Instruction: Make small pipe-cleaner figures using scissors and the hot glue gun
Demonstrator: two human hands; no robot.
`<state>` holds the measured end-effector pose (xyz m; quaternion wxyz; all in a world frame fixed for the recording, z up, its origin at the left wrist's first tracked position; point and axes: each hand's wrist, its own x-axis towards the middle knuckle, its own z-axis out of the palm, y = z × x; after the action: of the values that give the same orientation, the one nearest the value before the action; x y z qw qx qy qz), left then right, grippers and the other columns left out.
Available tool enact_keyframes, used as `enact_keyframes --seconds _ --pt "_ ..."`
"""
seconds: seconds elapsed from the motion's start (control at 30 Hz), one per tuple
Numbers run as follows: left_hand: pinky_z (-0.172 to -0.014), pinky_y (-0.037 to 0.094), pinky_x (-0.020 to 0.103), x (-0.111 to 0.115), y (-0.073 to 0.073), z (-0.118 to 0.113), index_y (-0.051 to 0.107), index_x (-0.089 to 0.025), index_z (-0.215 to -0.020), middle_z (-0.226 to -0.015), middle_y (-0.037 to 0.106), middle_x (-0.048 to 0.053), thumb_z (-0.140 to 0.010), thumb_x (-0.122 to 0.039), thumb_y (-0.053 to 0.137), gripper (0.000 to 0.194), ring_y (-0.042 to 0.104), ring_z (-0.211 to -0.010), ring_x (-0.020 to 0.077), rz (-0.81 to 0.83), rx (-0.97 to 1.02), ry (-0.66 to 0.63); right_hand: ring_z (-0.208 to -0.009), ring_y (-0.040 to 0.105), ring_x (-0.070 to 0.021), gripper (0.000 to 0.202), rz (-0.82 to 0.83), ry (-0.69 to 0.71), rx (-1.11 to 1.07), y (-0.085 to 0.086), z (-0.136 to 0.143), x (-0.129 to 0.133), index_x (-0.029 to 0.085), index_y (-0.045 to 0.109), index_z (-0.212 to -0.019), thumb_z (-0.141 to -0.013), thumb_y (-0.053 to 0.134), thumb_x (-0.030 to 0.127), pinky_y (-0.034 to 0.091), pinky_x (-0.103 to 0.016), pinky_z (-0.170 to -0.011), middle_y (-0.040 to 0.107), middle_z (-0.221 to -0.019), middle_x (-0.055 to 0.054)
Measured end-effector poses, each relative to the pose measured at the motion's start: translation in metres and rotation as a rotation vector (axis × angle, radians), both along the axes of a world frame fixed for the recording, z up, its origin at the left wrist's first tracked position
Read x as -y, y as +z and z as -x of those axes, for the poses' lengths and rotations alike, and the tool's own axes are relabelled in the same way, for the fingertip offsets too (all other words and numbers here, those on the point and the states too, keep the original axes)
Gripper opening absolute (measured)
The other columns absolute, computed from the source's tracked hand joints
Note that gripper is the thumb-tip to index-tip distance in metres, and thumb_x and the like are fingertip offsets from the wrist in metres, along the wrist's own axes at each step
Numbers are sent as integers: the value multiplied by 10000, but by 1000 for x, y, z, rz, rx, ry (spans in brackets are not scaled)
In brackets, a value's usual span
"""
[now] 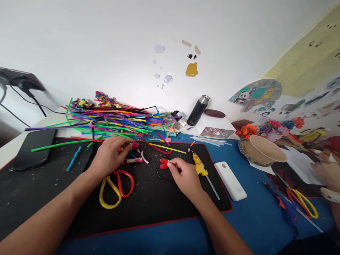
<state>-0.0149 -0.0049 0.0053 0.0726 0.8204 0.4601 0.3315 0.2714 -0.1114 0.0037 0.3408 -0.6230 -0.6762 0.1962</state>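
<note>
while scissors (120, 186) crowd the left hand (112, 153), pipe cleaners (119, 118) heap beyond.

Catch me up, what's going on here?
Someone's right hand pinches a small red pipe-cleaner piece above the black desk mat. Their left hand is at more red fuzzy material; whether it grips any is unclear. Scissors lie between the forearms, a yellow glue gun beside the right hand, pipe cleaners heaped behind.

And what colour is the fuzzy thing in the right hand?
The fuzzy thing is red, in the head view.
</note>
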Motion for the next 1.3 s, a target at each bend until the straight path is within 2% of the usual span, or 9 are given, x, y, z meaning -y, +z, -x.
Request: enact_keyframes --seconds 0.17,0.3,0.43,0.57,0.7,0.8,0.93,1.13,1.3 --pt "-846 508 401 1 0 5 743 -231 -1001 -905 763 81 -1035 -430 503 313 693 -878 277 -29 -17 15 -558 549 -146 276 -90 -100 -73 12 11 -29 216 736 -910 -1013 566 407 386 -256 -574 597 -608 23" --pt "-835 503 399 4 -1 4 751 -214 -1011 -918 771 89 -1034 -409 515 307 696 -863 277 -50 -27 21 -549 507 -133 275 -151 -82 -105 20 21 -47 213 737 -915 -1009 577 417 358 -259 -568 561 -607 35" --pt "-848 504 397 6 -1 1 750 -220 -1036 -936 770 85 -1040 -405 512 301 697 -879 273 -59 -44 22 -549 484 -135 290 -181 -101 -166 9 19 -55 211 741 -934 -1011 574 435 364 -264 -583 540 -607 41" --pt "-842 521 390 7 -2 -3 740 -224 -1112 -918 733 80 -1039 -415 500 316 681 -885 270 -55 -45 45 -557 493 -144 290 -146 -124 -154 -4 8 -53 207 746 -928 -1007 578 430 365 -269 -589 569 -612 32" --pt "-878 527 404 6 -6 -4 755 -245 -1068 -998 774 85 -1035 -429 499 317 705 -927 272 -5 -42 -5 -590 536 -148 288 -159 -149 -125 0 -3 -49 210 754 -938 -1015 570 417 374 -264 -601 614 -656 17" --pt "-889 528 417 4 -7 -2 768 -249 -1041 -1011 801 78 -1022 -439 530 305 721 -936 279 17 -33 -43 -597 566 -159 250 -65 -123 2 6 -8 -49 230 760 -962 -1013 584 401 353 -274 -597 658 -672 11" --pt "-850 541 412 2 -3 3 771 -278 -989 -954 805 52 -1006 -473 543 301 722 -908 282 38 1 23 -654 625 -177 169 83 -46 188 12 -12 -49 256 761 -977 -1007 616 339 334 -283 -621 732 -735 5" --pt "-836 544 424 -1 0 7 761 -288 -928 -918 796 57 -978 -486 541 300 720 -910 307 25 34 116 -674 631 -174 160 232 16 253 17 -12 -45 268 766 -947 -996 638 349 302 -285 -609 748 -779 4" --pt "-829 530 416 2 0 4 752 -271 -931 -905 797 58 -978 -471 546 290 710 -891 297 18 31 91 -709 633 -176 182 279 76 287 15 -9 -42 265 761 -927 -1001 635 373 304 -288 -619 741 -800 3"
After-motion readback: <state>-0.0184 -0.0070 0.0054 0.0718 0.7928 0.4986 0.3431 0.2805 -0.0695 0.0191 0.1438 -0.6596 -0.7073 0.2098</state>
